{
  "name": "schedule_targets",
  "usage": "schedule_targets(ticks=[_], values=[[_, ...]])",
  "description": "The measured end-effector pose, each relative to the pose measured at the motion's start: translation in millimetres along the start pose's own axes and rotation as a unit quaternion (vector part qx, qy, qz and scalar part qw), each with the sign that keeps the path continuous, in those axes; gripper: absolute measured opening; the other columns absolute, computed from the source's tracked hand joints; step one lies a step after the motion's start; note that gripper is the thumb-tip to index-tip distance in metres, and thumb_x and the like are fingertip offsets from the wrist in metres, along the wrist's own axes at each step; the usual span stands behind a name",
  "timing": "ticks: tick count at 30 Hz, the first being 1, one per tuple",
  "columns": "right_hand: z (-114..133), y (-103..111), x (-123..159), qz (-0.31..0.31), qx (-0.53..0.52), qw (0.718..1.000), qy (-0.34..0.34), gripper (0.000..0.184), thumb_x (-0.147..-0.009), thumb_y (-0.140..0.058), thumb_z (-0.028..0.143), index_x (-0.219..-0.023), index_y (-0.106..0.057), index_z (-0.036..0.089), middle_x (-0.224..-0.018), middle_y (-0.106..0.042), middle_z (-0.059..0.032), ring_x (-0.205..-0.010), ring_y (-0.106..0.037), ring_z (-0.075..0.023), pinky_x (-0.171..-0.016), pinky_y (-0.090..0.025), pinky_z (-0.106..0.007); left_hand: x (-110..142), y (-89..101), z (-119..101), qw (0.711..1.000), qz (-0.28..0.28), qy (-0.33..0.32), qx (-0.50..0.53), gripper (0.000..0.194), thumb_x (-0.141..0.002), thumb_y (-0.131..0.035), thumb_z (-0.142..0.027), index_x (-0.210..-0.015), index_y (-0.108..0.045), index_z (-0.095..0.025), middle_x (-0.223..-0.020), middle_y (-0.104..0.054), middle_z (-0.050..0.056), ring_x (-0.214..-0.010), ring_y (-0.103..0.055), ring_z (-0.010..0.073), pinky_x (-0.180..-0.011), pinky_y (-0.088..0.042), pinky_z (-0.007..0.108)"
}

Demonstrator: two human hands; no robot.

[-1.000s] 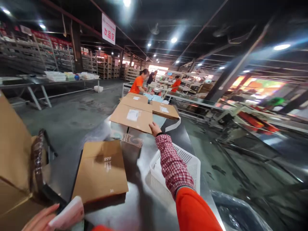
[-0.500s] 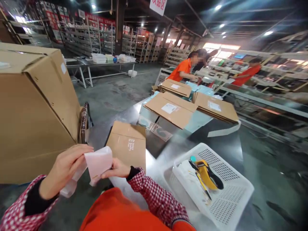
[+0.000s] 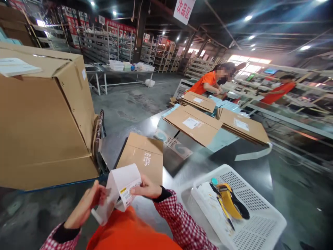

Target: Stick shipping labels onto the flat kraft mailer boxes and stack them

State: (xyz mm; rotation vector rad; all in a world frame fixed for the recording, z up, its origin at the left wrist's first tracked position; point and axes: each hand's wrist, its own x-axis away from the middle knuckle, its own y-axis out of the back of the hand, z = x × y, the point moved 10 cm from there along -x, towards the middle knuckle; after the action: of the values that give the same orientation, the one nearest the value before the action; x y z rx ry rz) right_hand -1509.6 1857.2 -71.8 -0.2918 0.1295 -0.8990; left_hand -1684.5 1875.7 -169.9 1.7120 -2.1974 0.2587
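Note:
A strip of shipping labels (image 3: 127, 173) hangs in a fold in front of my orange top, and its printed face shows a barcode and a yellow patch. My right hand (image 3: 148, 188) is closed on the strip's right edge, thumb on the printed side. My left hand (image 3: 87, 205) is beside the strip's left part, fingers stretched out; its fingertips are blurred, so contact with the strip is unclear. Just beyond the strip, a flat brown carton (image 3: 142, 156) with white lettering lies on the metal table (image 3: 171, 194).
A white plastic basket (image 3: 262, 222) at right holds a yellow tape dispenser (image 3: 229, 201) and a pen. Farther back, labelled flat cartons (image 3: 194, 121) lie on light-blue boxes. A large carton (image 3: 41, 121) stands at left on a cart. Co-workers in orange (image 3: 205, 83) are beyond the table.
The strip has turned so its printed face shows. My left hand has moved right and downward, its fingers straightening. My right hand has shifted right with the strip's edge. The view has swung left.

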Motion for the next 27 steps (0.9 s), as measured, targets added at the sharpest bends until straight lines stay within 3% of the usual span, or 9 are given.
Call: schedule_targets(ticks=[1, 3, 6, 8, 11, 13, 16, 21, 27], values=[[-1, -7, 2, 0.02, 0.024, 0.999, -0.006, 0.057, -0.072, -0.072, 0.042, -0.119, -0.057, 0.013, -0.106, -0.067, -0.011, -0.09, -0.063, -0.0159, -0.082, -0.051, -0.028, 8, -31.9, 13, 0.986, 0.106, 0.067, 0.106, 0.066, -0.081, -0.034, -0.073, -0.087, -0.065, -0.015, -0.077, -0.067, 0.01, -0.068, -0.062, 0.0224, -0.064, -0.048, 0.034], [-7, -25, 5, 0.078, 0.08, 0.993, -0.025, 0.057, -0.074, -0.069, 0.047, -0.117, -0.058, 0.011, -0.106, -0.066, -0.0119, -0.09, -0.062, -0.0162, -0.08, -0.051, -0.027, 30, -83.2, 15, 0.907, 0.258, 0.163, 0.29, 0.072, -0.079, -0.036, -0.074, -0.102, -0.066, -0.013, -0.096, -0.07, 0.015, -0.088, -0.065, 0.0272, -0.074, -0.049, 0.036], [-16, -44, 10, 0.153, 0.131, 0.978, -0.044, 0.056, -0.076, -0.064, 0.053, -0.108, -0.062, 0.007, -0.1, -0.066, -0.0126, -0.086, -0.061, -0.0156, -0.078, -0.05, -0.025, 28, -105.8, -4, 0.849, 0.279, 0.206, 0.399, 0.07, -0.083, -0.043, -0.066, -0.109, -0.064, -0.005, -0.104, -0.069, 0.019, -0.102, -0.063, 0.0303, -0.085, -0.048, 0.037], [-23, -45, 13, 0.168, 0.123, 0.976, -0.06, 0.057, -0.074, -0.064, 0.055, -0.104, -0.062, 0.006, -0.096, -0.066, -0.0121, -0.084, -0.06, -0.0149, -0.077, -0.05, -0.024, 9, -97.2, -12, 0.859, 0.212, 0.206, 0.418, 0.062, -0.086, -0.048, -0.057, -0.108, -0.063, -0.001, -0.1, -0.07, 0.021, -0.096, -0.066, 0.03, -0.084, -0.051, 0.037], [-37, -33, 19, 0.169, 0.103, 0.975, -0.104, 0.059, -0.071, -0.068, 0.054, -0.107, -0.062, 0.008, -0.098, -0.065, -0.0112, -0.082, -0.06, -0.0141, -0.074, -0.05, -0.024, -28, -64.3, -27, 0.889, 0.081, 0.147, 0.426, 0.034, -0.089, -0.052, -0.028, -0.11, -0.061, -0.002, -0.088, -0.073, 0.016, -0.078, -0.07, 0.0247, -0.076, -0.056, 0.036], [-47, -16, 25, 0.146, 0.103, 0.975, -0.13, 0.059, -0.067, -0.072, 0.051, -0.109, -0.061, 0.01, -0.099, -0.065, -0.0101, -0.081, -0.06, -0.0143, -0.073, -0.05, -0.025, -47, -40.4, -41, 0.899, 0.016, 0.092, 0.427, 0.024, -0.087, -0.051, -0.011, -0.108, -0.061, -0.006, -0.079, -0.073, 0.011, -0.067, -0.07, 0.0198, -0.07, -0.057, 0.032], [-64, 20, 38, 0.064, 0.106, 0.979, -0.161, 0.06, -0.061, -0.076, 0.049, -0.108, -0.063, 0.014, -0.094, -0.066, -0.0071, -0.079, -0.06, -0.0149, -0.072, -0.05, -0.026, -61, -7.7, -69, 0.898, -0.047, -0.004, 0.438, 0.025, -0.083, -0.055, -0.006, -0.106, -0.062, -0.012, -0.084, -0.073, 0.006, -0.069, -0.069, 0.015, -0.07, -0.057, 0.025], [-97, 68, 64, -0.057, 0.108, 0.976, -0.181, 0.055, -0.052, -0.078, 0.048, -0.098, -0.068, 0.018, -0.085, -0.067, -0.0049, -0.081, -0.061, -0.0196, -0.076, -0.05, -0.033, -54, 22.6, -114, 0.882, -0.086, -0.123, 0.446, 0.03, -0.079, -0.062, -0.008, -0.107, -0.064, -0.019, -0.102, -0.071, 0.002, -0.083, -0.068, 0.0137, -0.072, -0.057, 0.022], [-136, 94, 79, -0.143, 0.062, 0.968, -0.198, 0.052, -0.045, -0.079, 0.038, -0.093, -0.07, 0.022, -0.081, -0.068, -0.0017, -0.078, -0.064, -0.0214, -0.081, -0.048, -0.037, -42, 29.1, -139, 0.875, -0.086, -0.17, 0.444, 0.036, -0.075, -0.071, -0.016, -0.11, -0.064, -0.02, -0.105, -0.071, 0.005, -0.09, -0.068, 0.0173, -0.078, -0.057, 0.025]])
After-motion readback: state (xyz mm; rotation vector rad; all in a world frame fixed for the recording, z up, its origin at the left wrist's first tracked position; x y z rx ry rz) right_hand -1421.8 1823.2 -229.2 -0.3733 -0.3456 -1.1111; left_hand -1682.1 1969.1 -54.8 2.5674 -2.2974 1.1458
